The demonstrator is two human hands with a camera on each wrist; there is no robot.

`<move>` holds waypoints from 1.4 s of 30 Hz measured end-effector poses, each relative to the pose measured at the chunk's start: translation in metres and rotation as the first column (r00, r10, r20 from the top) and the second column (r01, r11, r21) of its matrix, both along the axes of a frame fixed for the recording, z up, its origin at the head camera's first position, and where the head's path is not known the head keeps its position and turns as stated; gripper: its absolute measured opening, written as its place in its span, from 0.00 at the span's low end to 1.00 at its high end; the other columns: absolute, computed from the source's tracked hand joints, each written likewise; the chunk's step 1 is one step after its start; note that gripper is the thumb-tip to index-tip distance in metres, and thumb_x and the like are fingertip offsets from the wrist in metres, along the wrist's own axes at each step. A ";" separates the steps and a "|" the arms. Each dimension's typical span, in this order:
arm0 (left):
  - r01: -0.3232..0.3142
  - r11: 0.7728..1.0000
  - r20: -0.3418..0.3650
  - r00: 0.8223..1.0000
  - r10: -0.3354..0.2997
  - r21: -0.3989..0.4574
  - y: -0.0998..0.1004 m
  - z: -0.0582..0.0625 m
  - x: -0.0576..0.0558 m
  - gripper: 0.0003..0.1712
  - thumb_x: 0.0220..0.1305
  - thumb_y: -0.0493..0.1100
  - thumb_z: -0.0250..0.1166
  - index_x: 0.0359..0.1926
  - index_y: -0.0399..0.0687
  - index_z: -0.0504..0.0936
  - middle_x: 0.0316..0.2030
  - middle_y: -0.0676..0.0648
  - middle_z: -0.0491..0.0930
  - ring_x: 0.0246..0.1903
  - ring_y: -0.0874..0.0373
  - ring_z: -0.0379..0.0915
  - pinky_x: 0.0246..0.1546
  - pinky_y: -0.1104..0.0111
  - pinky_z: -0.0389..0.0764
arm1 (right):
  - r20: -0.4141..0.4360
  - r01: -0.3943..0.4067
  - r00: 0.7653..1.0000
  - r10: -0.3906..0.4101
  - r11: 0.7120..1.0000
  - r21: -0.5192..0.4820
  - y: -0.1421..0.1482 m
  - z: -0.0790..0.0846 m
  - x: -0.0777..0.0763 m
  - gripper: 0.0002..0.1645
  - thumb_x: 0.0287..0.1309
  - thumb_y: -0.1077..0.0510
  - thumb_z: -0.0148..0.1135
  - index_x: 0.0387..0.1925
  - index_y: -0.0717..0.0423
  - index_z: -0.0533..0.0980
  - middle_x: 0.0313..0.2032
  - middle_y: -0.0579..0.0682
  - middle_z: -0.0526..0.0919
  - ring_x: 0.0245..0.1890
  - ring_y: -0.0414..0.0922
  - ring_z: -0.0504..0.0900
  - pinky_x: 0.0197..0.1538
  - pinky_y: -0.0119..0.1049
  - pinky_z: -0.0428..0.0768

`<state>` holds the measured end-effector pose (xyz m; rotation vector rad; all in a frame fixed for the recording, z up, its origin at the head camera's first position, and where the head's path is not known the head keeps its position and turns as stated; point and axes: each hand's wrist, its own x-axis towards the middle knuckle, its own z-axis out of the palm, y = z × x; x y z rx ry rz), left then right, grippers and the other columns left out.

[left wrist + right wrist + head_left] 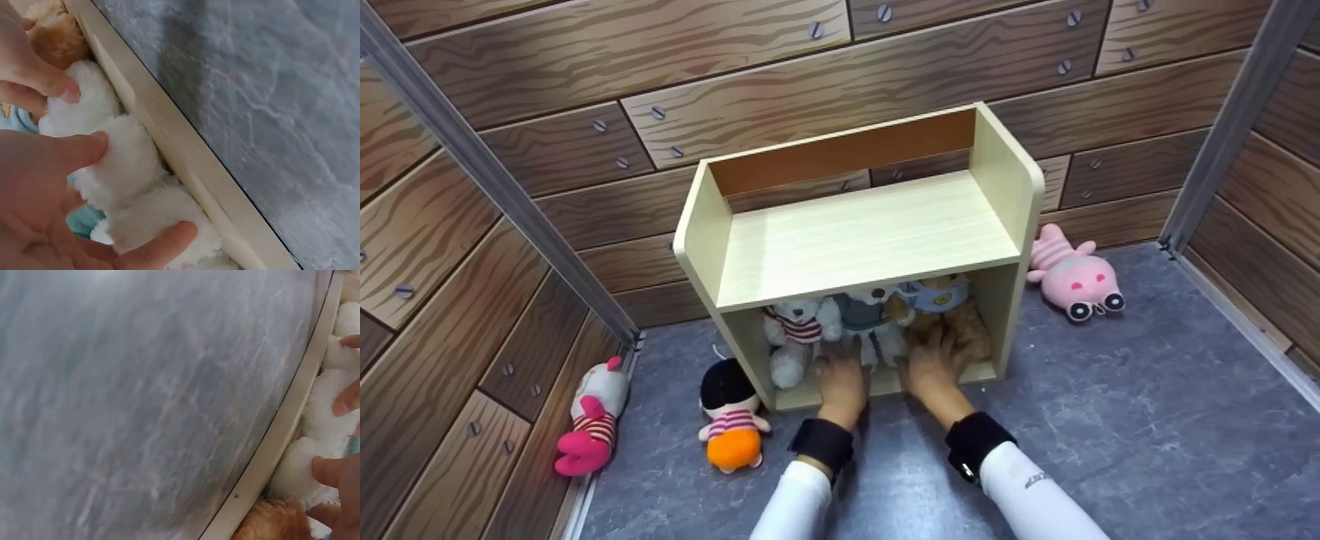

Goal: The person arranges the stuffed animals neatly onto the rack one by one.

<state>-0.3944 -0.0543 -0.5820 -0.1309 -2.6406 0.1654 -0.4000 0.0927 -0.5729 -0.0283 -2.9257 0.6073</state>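
Observation:
A small pale wooden shelf stands on the floor with plush toys in its lower compartment. At the left sits a white plush bear in a red-striped top. Beside it is a white bear in a grey-green top, then a brown bear in a light blue top. My left hand reaches in, its fingers touching white furry feet. With extended fingers my right hand touches the middle bear's foot, next to the brown bear. The fingers partly cover the bears' lower bodies.
Left of the shelf lies a doll with black hair and orange pants. A white and pink plush toy leans by the left wall. Right of the shelf lies a pink plush frog-like toy. Wood-patterned panels enclose the grey floor.

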 end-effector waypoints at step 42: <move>0.123 0.945 -0.011 0.992 -0.126 0.303 -0.019 0.000 0.008 0.04 0.59 0.36 0.68 0.31 0.37 0.84 0.29 0.35 0.80 0.25 0.43 0.80 0.25 0.58 0.82 | 0.128 -0.339 0.933 0.336 0.941 0.005 0.014 0.015 0.007 0.31 0.69 0.54 0.54 0.72 0.48 0.67 0.75 0.61 0.56 0.74 0.67 0.52 0.68 0.72 0.52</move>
